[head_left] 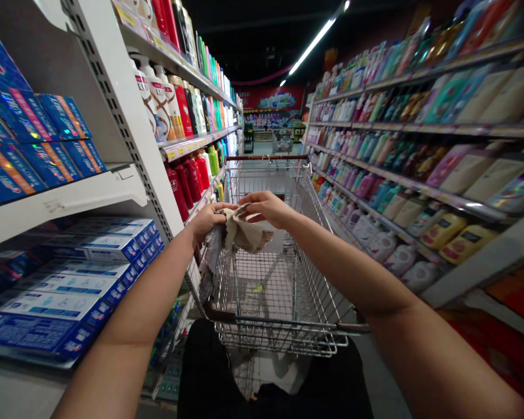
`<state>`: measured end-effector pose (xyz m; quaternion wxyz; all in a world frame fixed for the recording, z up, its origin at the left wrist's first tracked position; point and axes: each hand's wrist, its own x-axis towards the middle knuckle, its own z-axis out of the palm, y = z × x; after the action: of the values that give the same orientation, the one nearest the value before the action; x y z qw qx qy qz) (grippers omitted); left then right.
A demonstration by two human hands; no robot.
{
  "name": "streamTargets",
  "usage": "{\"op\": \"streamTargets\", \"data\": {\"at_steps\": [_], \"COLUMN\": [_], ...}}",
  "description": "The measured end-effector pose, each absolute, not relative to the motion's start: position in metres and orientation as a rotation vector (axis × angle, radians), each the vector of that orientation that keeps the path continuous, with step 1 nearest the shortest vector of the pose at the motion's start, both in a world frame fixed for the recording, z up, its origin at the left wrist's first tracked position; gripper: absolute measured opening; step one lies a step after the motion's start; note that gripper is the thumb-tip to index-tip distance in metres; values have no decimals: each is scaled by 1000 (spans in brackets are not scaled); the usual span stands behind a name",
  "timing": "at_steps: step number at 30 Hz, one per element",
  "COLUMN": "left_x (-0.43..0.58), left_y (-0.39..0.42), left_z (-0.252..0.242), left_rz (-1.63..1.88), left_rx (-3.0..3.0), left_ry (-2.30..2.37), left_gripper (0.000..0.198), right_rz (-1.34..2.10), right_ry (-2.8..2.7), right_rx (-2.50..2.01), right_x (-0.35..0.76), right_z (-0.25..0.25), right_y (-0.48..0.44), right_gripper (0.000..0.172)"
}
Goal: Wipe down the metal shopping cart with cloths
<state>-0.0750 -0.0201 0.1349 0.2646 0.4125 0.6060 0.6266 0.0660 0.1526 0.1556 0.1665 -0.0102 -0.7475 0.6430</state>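
A wire shopping cart [283, 291] stands in the aisle right in front of me. Over its basket both my hands hold a crumpled beige and grey cloth [240, 235]. My left hand [208, 220] grips the cloth's left side, where a grey part hangs down along the cart's left wall. My right hand [266, 207] pinches the cloth's top edge from the right. The two hands are close together, almost touching.
Shelves line both sides of the narrow aisle. Blue toothpaste boxes [39, 139] and bottles [174, 105] fill the left shelves. Bottles and refill pouches [397, 203] fill the right ones. Another cart [282, 139] stands far down the aisle.
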Motion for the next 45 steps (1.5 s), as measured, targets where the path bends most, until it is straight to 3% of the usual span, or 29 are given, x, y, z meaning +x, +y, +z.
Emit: {"op": "streamTargets", "data": {"at_steps": [3,8,13,19,21,24,26,28,32,35,38,42,45], "left_x": [-69,-71,-76,-79,-76,-66,-58,-51,-44,-38,-32,-31,-37], "left_y": [-23,-34,-44,-45,-44,-47,-51,-56,-63,-63,-56,-42,-34], "left_z": [136,139,140,135,134,127,118,104,79,69,67,67,65], "left_rz": [1732,1751,1821,1773,1746,1809,1887,1896,1790,1900,2096,2289,2408], "left_rx": [1147,1319,1257,1369,1496,1716,1914,2172,2433,2301,2069,1692,1339], "left_ry": [1525,1756,1603,1571,1673,1944,2094,2150,2247,2282,2181,2079,2053], "left_gripper": [40,43,42,47,57,64,45,25,17,26,31,23,15], "right_rz": [1925,1807,1681,2049,1896,1398,1090,899,793,855,1135,1719,1953], "right_ry": [-2174,-2132,-1915,-1995,-1994,-1961,-1961,-1996,-2127,-2032,-1933,-1928,-1884], "right_rx": [-11,49,-46,-86,-32,84,199,278,286,166,72,-43,-82], "right_x": [57,60,72,78,77,79,86,96,116,119,108,88,83], "right_z": [162,173,158,113,109,108,103,92,64,57,57,47,32], "right_y": [128,128,164,164,158,151,150,148,139,133,134,138,135], "right_gripper": [26,52,51,46,39,22,11,12,12,22,35,39,48]}}
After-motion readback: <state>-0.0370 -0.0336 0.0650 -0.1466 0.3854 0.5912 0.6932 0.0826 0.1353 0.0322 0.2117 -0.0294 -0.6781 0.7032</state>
